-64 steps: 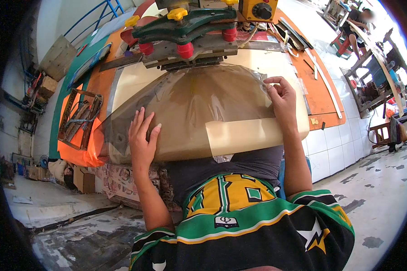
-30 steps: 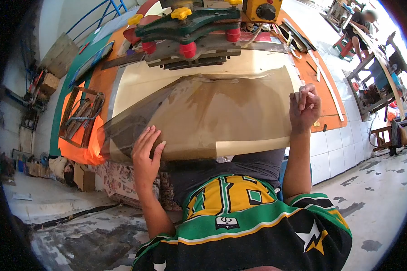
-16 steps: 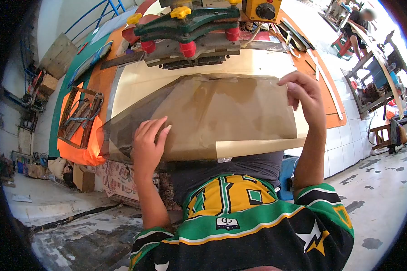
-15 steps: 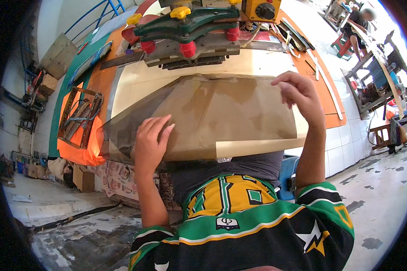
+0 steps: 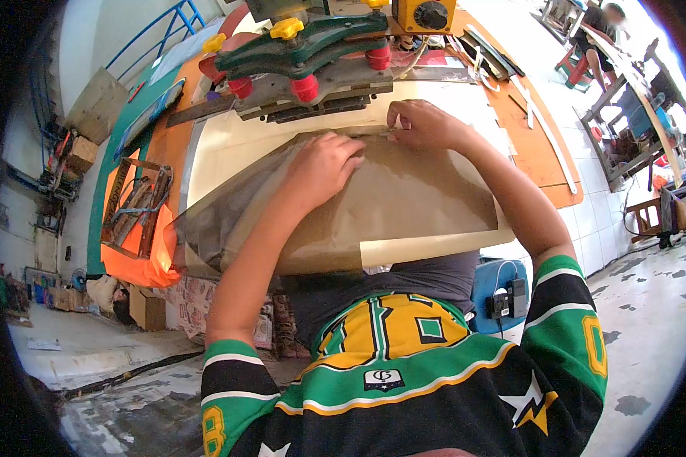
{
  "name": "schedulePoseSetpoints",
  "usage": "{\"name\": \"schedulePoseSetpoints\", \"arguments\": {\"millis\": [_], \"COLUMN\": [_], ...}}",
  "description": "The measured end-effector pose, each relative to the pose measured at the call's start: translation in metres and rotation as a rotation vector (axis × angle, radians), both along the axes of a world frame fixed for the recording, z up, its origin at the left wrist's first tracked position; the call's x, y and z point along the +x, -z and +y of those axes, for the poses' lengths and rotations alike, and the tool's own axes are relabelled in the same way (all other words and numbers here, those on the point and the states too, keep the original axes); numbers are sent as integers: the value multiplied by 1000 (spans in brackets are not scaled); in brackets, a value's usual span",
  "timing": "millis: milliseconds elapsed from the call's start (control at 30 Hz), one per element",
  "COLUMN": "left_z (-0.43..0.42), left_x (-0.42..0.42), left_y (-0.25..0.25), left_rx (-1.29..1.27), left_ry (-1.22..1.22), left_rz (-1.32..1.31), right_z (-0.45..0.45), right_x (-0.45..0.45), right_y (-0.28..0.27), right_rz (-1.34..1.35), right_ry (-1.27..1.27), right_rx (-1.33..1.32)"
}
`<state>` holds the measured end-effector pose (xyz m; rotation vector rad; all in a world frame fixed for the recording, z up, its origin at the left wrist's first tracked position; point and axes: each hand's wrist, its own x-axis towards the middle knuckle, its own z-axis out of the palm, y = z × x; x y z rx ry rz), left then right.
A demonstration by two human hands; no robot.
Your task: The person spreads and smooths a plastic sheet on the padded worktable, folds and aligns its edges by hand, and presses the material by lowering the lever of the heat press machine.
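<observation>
At the bottom of the frame spreads a soft cloth shirt (image 5: 404,404) banded in green, black, yellow and white, with dark trousers (image 5: 434,278) beyond it. Across the centre lies a thin, see-through smoky-brown film (image 5: 427,186), glossy and lightly creased, over a smooth cream sheet (image 5: 442,250) whose bare strip shows at its curved near side. Above centre, the left hand (image 5: 324,169) rests at the film's far edge, fingers together and slightly bent, thumb apart; whether it pinches the film I cannot tell. Right beside it, the right hand (image 5: 423,126) curls its fingers over the same edge, its grip likewise unclear. At centre left, a rough, rectangular brown frame (image 5: 135,206) sits over crinkled bright-orange material (image 5: 156,255). Beyond the hands stands a press (image 5: 305,49) with an arched dark-green bar, lobed yellow knobs and round red cylinders above a flat dark bar. Next to it is a boxy yellow control unit (image 5: 424,14) with a round black dial. At the upper right, a person (image 5: 596,42) in dark clothing sits on a red stool (image 5: 575,70).
</observation>
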<state>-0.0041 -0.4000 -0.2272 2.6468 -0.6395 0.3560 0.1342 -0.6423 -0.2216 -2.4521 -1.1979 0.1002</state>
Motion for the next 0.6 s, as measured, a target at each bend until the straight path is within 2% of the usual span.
{"name": "schedulePoseSetpoints", "arguments": {"millis": [67,200,267,367,600], "left_z": [-5,-12,-13,-16,-20], "left_x": [17,36,38,37,39], "left_y": [5,19,25,31,38], "left_rx": [23,7,-5,-62,-28], "left_ry": [-10,-16,-30,-60,-78], "left_rz": [-10,-160,-221,-222,-341], "right_z": [6,6,1,-3,1], "right_x": [20,28,25,27,28], "right_y": [9,20,19,21,31], "right_rz": [62,21,233,344,443], "right_ry": [-85,-137,-97,-85,-85], "right_rx": [11,97,222,298,397]}}
